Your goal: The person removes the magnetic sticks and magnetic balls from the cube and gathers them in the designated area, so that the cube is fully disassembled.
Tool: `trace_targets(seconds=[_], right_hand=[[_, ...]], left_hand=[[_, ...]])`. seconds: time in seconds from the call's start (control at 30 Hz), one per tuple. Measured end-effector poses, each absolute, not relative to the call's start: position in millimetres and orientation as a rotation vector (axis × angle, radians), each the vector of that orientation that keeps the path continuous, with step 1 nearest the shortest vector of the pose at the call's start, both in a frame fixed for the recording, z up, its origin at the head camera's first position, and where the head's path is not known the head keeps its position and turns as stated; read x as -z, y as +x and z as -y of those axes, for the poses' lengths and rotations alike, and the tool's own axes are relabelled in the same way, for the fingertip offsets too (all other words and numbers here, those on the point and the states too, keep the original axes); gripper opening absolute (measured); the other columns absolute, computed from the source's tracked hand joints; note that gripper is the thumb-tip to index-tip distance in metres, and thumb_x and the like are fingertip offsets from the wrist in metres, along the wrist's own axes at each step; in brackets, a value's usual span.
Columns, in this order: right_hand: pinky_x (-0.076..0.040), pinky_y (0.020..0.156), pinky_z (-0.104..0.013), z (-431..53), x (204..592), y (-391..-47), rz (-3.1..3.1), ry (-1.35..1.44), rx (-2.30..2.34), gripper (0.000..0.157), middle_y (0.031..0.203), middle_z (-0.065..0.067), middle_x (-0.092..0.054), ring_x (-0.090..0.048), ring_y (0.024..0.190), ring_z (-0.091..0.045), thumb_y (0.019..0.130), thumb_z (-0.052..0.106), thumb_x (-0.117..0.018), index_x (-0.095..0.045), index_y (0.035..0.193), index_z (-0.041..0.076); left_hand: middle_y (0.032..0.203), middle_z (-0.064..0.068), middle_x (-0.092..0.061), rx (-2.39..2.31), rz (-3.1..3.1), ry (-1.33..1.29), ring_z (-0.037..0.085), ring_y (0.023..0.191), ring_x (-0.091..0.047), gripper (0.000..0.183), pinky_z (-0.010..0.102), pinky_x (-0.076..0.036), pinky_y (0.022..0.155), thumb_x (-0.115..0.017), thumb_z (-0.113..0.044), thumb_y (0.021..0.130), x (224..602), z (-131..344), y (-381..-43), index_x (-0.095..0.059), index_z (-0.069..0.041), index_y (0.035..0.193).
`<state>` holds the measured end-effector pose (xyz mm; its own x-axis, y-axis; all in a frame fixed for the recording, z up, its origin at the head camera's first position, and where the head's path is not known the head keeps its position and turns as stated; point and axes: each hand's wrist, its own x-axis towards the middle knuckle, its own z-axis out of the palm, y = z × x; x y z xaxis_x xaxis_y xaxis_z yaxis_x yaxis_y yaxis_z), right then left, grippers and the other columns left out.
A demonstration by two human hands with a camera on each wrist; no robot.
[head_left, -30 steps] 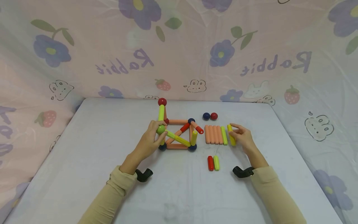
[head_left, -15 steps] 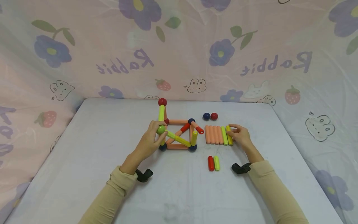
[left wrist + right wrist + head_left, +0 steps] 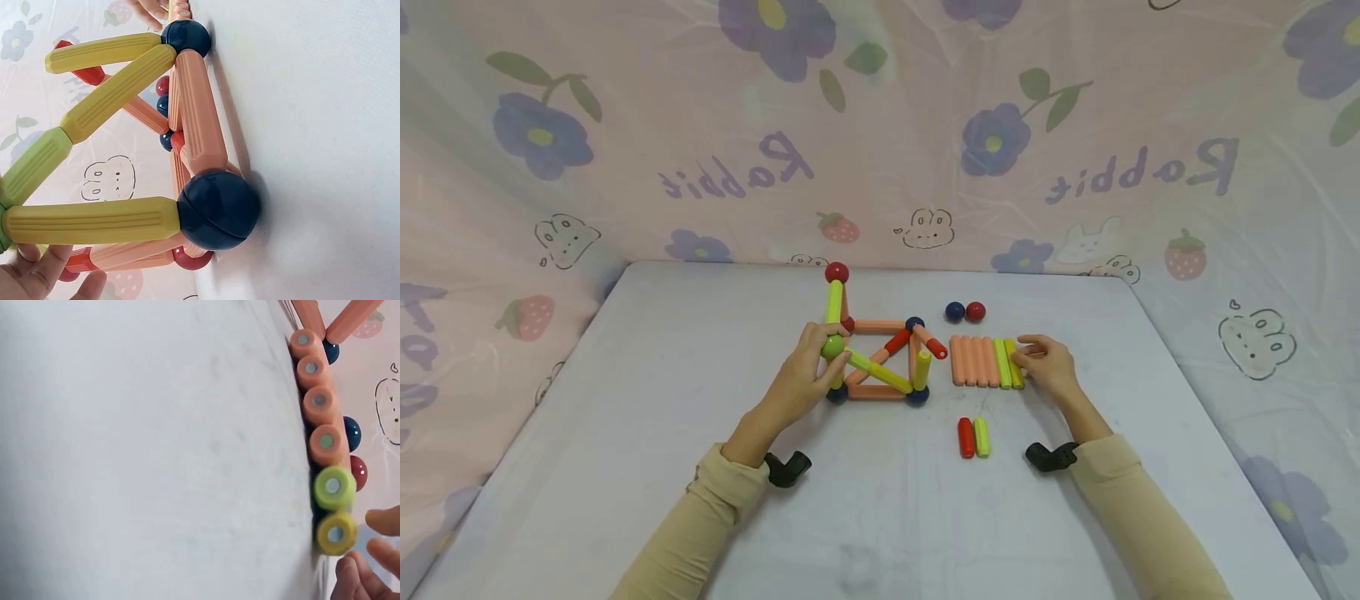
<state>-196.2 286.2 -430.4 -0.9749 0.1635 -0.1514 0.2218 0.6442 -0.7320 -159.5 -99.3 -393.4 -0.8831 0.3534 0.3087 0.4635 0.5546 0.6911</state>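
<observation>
Touching right hand [image 3: 1049, 367], apparently: yellow stick [image 3: 1017, 377].

The yellow rod [image 3: 1014, 365] has moved leftward. A second ago it lay apart from the lime rod [image 3: 1002, 364] at the end of the row [image 3: 975, 361], with a strip of table between them; half a second ago that gap had nearly gone. Now it lies close alongside the lime rod, roughly parallel, and is the row's last piece.

The right hand [image 3: 1049, 364] has travelled with it. At first its thumb and fingers pinched the rod; now the fingertips are at its outer edge, looser. Its sleeve [image 3: 1138, 512] and black wrist mount [image 3: 1050, 457] swung inward, then eased slightly back outward.
</observation>
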Motion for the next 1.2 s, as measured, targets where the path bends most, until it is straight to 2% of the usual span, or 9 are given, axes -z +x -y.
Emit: trace_targets(seconds=[0.17,0.37,0.67,0.9,1.0,1.1,1.2], right_hand=[[-0.044,0.064,-0.013,-282.6,425.6,-187.7,-2.873,0.277,1.203,0.038,0.113,-0.025,-0.063,-0.060,0.091,-0.018,0.093,0.016,-0.060,-0.057,0.126,-0.002],[-0.045,0.063,-0.013,-268.9,419.0,-174.7,-2.922,0.121,1.224,0.032,0.106,-0.025,-0.066,-0.058,0.086,-0.011,0.091,0.013,-0.064,-0.061,0.119,-0.003],[-0.046,0.068,-0.011,-239.3,418.0,-157.8,-2.852,-0.075,1.295,0.029,0.100,-0.022,-0.067,-0.061,0.090,-0.022,0.090,0.009,-0.066,-0.063,0.115,-0.004],[-0.047,0.069,-0.011,-213.1,421.4,-149.0,-2.762,-0.151,1.377,0.024,0.096,-0.021,-0.067,-0.058,0.082,-0.010,0.088,0.006,-0.067,-0.064,0.110,-0.004],[-0.048,0.070,-0.011,-203.2,422.6,-146.4,-2.733,-0.179,1.403,0.027,0.099,-0.020,-0.067,-0.060,0.084,-0.012,0.088,0.007,-0.068,-0.063,0.112,-0.004],[-0.051,0.074,-0.015,-193.3,422.8,-145.1,-2.755,-0.234,1.405,0.030,0.103,-0.020,-0.069,-0.064,0.088,-0.021,0.087,0.008,-0.069,-0.063,0.114,-0.003],[-0.056,0.079,-0.026,-183.2,422.0,-144.7,-2.781,-0.290,1.397,0.032,0.109,-0.020,-0.069,-0.065,0.095,-0.028,0.087,0.010,-0.069,-0.063,0.117,-0.003]], left_hand=[[0.106,0.013,-0.044,1.236,2.650,-0.703,0.020,0.084,-0.052,0.029,0.043,-0.053,0.073,-0.053,-0.019,0.099,393.5,99.1,-159.7,-0.044,-0.010,0.125],[0.106,0.013,-0.043,1.237,2.655,-0.702,0.021,0.084,-0.051,0.031,0.043,-0.052,0.073,-0.053,-0.019,0.099,393.3,98.8,-160.4,-0.045,-0.007,0.127],[0.105,0.012,-0.043,1.244,2.646,-0.707,0.020,0.085,-0.054,0.029,0.041,-0.053,0.074,-0.053,-0.018,0.099,394.3,99.3,-160.4,-0.044,-0.009,0.126],[0.106,0.013,-0.044,1.244,2.644,-0.707,0.021,0.086,-0.053,0.030,0.041,-0.053,0.075,-0.053,-0.018,0.099,394.0,99.1,-159.9,-0.044,-0.008,0.126],[0.106,0.013,-0.044,1.241,2.641,-0.708,0.021,0.086,-0.053,0.030,0.040,-0.053,0.075,-0.053,-0.018,0.099,393.9,98.9,-160.0,-0.044,-0.007,0.126],[0.106,0.013,-0.044,1.242,2.642,-0.706,0.021,0.087,-0.054,0.030,0.040,-0.053,0.075,-0.054,-0.018,0.099,393.4,98.6,-160.0,-0.044,-0.008,0.126],[0.107,0.013,-0.044,1.248,2.645,-0.700,0.021,0.087,-0.054,0.030,0.039,-0.053,0.075,-0.053,-0.018,0.099,393.3,98.5,-159.9,-0.044,-0.008,0.126]])
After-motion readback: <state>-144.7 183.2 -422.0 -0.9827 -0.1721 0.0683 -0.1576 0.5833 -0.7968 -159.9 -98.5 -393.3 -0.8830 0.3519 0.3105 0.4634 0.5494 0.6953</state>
